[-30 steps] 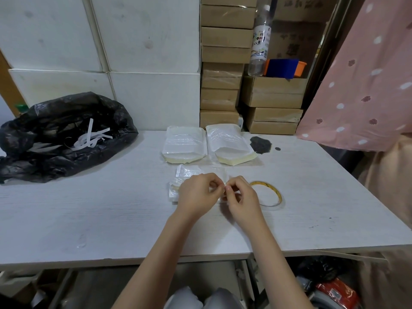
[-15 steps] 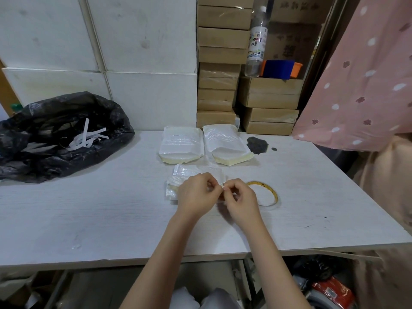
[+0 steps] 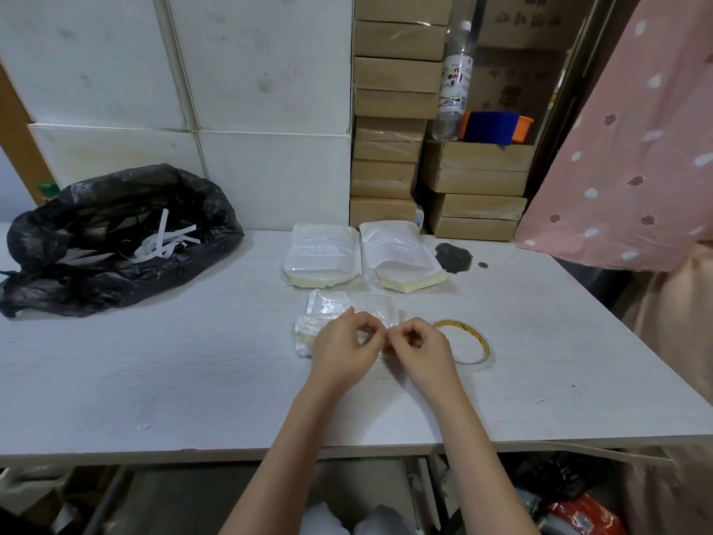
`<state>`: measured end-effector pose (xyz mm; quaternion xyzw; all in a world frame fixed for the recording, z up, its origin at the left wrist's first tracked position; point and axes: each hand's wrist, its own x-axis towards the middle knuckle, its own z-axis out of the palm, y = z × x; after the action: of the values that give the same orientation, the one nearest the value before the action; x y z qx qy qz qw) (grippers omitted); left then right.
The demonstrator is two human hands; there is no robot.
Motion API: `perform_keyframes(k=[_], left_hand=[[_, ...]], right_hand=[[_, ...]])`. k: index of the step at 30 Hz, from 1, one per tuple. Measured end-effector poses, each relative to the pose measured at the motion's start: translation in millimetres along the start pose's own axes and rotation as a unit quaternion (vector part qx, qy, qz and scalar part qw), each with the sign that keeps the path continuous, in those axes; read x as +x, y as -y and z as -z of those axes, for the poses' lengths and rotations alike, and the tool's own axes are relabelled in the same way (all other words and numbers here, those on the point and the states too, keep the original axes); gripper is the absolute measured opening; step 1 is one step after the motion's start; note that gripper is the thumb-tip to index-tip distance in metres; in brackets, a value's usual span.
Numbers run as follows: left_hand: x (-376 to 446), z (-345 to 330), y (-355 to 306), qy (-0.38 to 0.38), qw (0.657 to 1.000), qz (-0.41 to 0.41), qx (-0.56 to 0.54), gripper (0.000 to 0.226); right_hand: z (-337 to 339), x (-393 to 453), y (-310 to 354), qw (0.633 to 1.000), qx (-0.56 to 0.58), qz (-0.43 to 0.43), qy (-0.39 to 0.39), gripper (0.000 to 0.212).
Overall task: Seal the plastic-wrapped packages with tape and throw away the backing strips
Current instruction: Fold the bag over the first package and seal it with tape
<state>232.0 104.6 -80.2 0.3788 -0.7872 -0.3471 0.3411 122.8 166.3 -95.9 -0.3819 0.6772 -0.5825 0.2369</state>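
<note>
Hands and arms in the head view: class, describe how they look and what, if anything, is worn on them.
Both arms are bare from the bottom edge of the picture up to the wrists; no sleeve shows. The left hand and the right hand wear no gloves, and no ring, watch or bracelet can be seen. No markings show on either forearm.

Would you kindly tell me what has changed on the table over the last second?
Nothing visibly changed. Both the left hand and right hand pinch at the same spot over the near plastic-wrapped package; the tape roll, the two far packages and the black bag lie as before.
</note>
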Motion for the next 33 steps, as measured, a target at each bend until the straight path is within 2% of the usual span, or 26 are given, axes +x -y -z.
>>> perform_keyframes(k=[2,5,9,11,13,18,21,24,33], left_hand=[[-1,-3,3,-0.006,1.0,-0.016,-0.008,0.022],[-4,-7,8,-0.021,0.999,-0.045,0.009,0.023],[-2,-10,15,-0.025,0.996,-0.078,0.028,0.03],[-2,-10,15,-0.026,0.995,-0.084,0.039,0.023],[-2,-11,16,-0.027,0.993,-0.097,0.056,0.016],[-4,-13,15,-0.041,0.99,-0.12,0.063,0.01],[-2,-13,16,-0.043,0.989,-0.126,0.06,0.015],[-2,-14,17,-0.053,0.99,-0.124,0.048,0.014],[-3,-13,18,-0.051,0.988,-0.137,0.053,0.013]], right_hand=[[1,-1,1,1.0,-0.007,0.004,0.008,0.009],[4,-5,3,0.998,-0.053,0.014,0.032,0.007],[5,-3,12,0.981,-0.181,0.036,0.052,0.011],[3,0,14,0.966,-0.249,0.043,0.053,0.015],[1,0,15,0.96,-0.271,0.038,0.054,0.018],[3,1,9,0.967,-0.251,0.02,0.038,0.014],[15,0,11,0.99,-0.118,-0.032,0.067,0.017],[23,-7,11,0.996,-0.007,-0.055,0.072,0.014],[19,-10,6,0.997,-0.018,-0.032,0.061,0.013]])
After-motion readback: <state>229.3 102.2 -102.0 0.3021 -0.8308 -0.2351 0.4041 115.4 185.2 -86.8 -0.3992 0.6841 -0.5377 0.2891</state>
